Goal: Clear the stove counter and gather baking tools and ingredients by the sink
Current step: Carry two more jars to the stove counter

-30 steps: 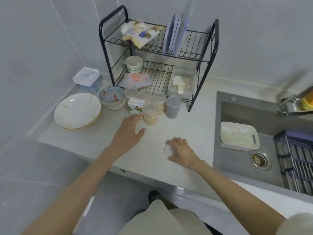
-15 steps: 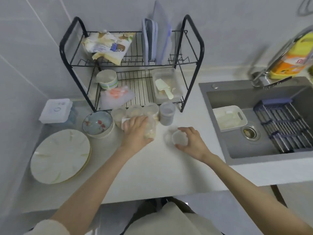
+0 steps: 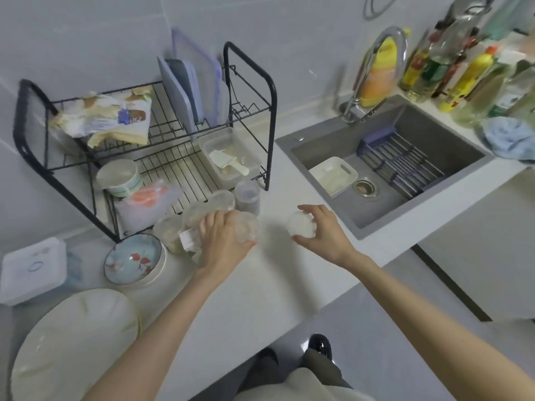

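Near the foot of the black wire dish rack [image 3: 270, 117], left of centre on the pale counter [image 3: 260, 287]: the clear plastic jar with pale contents [image 3: 246, 228] is in the left hand [image 3: 223, 241], fingers wrapped round its side. It looks slightly tipped. The base is blurred, so I can't tell if it's off the counter. The right hand [image 3: 327, 235], just right of it, pinches the round translucent white lid [image 3: 301, 228] by the rim. The lid is off the counter with a shadow under it, close to the jar but not touching.

Delta vs a second ago: the left hand was empty and reaching, now it's clamped on the jar. The lid was lying on the counter under the right hand, now it's lifted and facing the jar. Half a second back both grips were already forming.

My read: capping comes next, lid onto jar, before it joins the rest.

For the task: gathering stage. This ingredient jar is already on the sink-side counter, between the rack and the grey sink [image 3: 419, 125]. Other clear jars [image 3: 223, 199] and a grey-lidded canister [image 3: 247, 195] sit just behind it. A blue patterned bowl [image 3: 133, 259] and stacked white plates [image 3: 72, 337] are further left and nearer. A white rectangular dish [image 3: 333, 175] is in the sink.

Risk: the lid seats crooked if the jar is tilted.
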### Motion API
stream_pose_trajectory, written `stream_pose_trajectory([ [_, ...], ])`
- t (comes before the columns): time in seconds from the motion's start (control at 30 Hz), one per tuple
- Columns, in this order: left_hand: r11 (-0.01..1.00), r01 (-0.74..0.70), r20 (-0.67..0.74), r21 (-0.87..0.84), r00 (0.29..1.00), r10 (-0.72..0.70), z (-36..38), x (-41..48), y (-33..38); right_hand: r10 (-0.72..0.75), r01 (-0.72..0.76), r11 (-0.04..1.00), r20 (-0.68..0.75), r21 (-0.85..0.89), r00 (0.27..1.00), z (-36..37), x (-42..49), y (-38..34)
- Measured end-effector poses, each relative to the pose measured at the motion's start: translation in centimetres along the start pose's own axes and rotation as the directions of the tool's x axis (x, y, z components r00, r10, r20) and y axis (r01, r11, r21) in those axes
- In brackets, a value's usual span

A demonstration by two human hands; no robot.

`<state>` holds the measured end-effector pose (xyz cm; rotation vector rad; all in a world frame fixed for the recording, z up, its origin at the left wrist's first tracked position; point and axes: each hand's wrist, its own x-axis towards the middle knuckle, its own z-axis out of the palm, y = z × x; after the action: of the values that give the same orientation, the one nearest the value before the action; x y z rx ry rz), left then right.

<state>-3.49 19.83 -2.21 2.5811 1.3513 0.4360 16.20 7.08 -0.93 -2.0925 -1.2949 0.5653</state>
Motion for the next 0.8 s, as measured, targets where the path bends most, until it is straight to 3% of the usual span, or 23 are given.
stream_pose_trajectory([
  [0.27,0.932,-0.162,0.11,-0.324,0.972,0.207,-1.7,0.8,8.7,0.063,-0.07,0.997,-0.219,-0.025,0.974,-5.6,-4.1,1.3],
  [0.47,0.879,-0.295,0.182,-0.374,0.906,0.381,-0.6,0.8,17.0,0.143,-0.177,0.982,-0.356,-0.064,0.923,-11.1,-8.9,4.9],
  [0.8,0.687,-0.521,0.215,-0.506,0.696,0.685,3.5,-2.2,37.7,0.317,-0.397,0.918,-0.584,-0.009,0.747,-22.9,-21.0,16.1],
])
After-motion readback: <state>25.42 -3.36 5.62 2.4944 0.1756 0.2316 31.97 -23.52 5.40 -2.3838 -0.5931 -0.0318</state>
